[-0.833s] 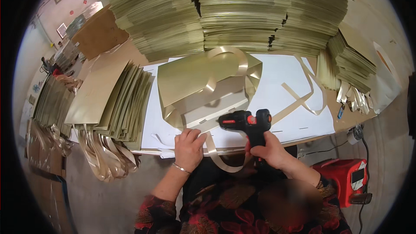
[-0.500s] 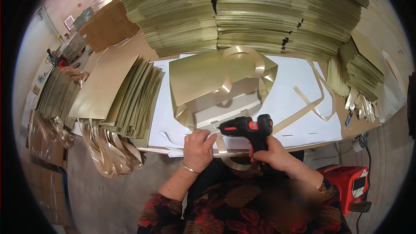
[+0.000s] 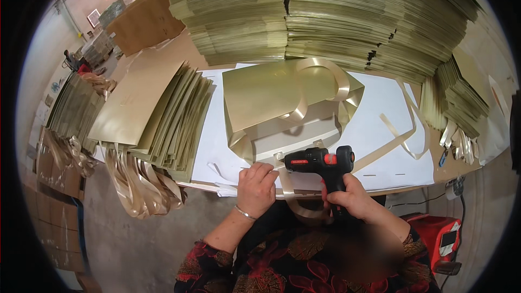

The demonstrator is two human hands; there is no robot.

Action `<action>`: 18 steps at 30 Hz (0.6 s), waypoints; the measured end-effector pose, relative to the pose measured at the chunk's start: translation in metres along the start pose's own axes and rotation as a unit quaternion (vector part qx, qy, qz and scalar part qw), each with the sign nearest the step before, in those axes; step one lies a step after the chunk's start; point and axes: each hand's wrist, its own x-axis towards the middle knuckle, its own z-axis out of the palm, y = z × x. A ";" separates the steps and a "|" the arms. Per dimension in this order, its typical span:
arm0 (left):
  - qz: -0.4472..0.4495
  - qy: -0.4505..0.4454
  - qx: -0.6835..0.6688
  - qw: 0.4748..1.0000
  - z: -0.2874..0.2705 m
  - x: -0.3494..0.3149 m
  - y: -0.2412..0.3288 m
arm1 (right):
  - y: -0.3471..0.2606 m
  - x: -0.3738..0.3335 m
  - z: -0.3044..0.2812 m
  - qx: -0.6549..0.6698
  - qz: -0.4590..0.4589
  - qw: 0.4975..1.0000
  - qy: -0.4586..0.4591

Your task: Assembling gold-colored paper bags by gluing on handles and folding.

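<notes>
A gold paper bag [image 3: 266, 92] lies on its side on the table, its pale open mouth facing me. A gold ribbon [image 3: 338, 80] loops over its upper panel, and another ribbon [image 3: 290, 191] hangs from the near rim past the table edge. My right hand [image 3: 350, 198] grips a black and red glue gun [image 3: 325, 164], its nozzle pointing left at the bag's near rim. Beside the nozzle, my left hand [image 3: 257, 189] is closed at the rim, fingers curled together. Whatever is between its fingertips is hidden.
Tall stacks of folded gold bags [image 3: 336, 19] rise behind the work. More bags with ribbon handles [image 3: 173, 116] lie at left, others [image 3: 461, 95] at right. White paper [image 3: 380, 154] covers the table. A red case [image 3: 429, 233] stands low at right, near a cable.
The whole view has shifted slightly, so the table appears further right. The glue gun stays at the near rim in my right hand; my left hand remains closed beside it.
</notes>
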 end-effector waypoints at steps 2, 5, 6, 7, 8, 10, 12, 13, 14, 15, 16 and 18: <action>-0.001 0.000 0.000 1.000 0.000 0.000 0.000 | -0.006 -0.007 0.000 0.013 -0.012 1.000 -0.006; -0.002 0.002 -0.005 1.000 0.000 0.000 0.000 | -0.018 -0.011 0.003 0.029 -0.023 0.999 -0.003; -0.006 0.004 -0.009 1.000 0.000 -0.001 0.000 | -0.021 -0.010 0.005 0.042 -0.042 0.998 -0.005; -0.015 0.002 -0.017 1.000 0.000 -0.001 0.000 | -0.024 -0.007 0.008 0.043 -0.043 0.998 -0.001; -0.007 0.006 -0.018 1.000 0.000 -0.001 -0.001 | -0.026 -0.001 0.011 0.055 -0.048 0.997 0.000; -0.012 0.002 -0.017 1.000 0.000 -0.002 -0.001 | -0.026 0.009 0.021 0.066 -0.053 0.996 0.002; -0.005 0.003 -0.013 1.000 0.000 -0.002 -0.003 | -0.023 0.027 0.032 0.010 -0.053 0.998 0.039; -0.007 0.002 -0.011 1.000 0.000 -0.003 -0.003 | -0.021 0.035 0.038 -0.006 -0.092 0.995 0.031; -0.002 0.005 -0.009 1.000 0.001 -0.003 -0.004 | -0.018 0.041 0.042 0.006 -0.120 0.993 0.015; -0.002 0.005 -0.011 1.000 0.001 -0.003 -0.005 | -0.016 0.047 0.045 0.004 -0.106 0.994 0.015; -0.007 0.000 -0.015 1.000 0.001 -0.004 -0.005 | -0.015 0.051 0.047 -0.003 -0.086 0.996 0.016; -0.003 0.003 -0.013 1.000 0.002 -0.005 -0.006 | -0.012 0.058 0.050 -0.017 -0.094 0.995 0.019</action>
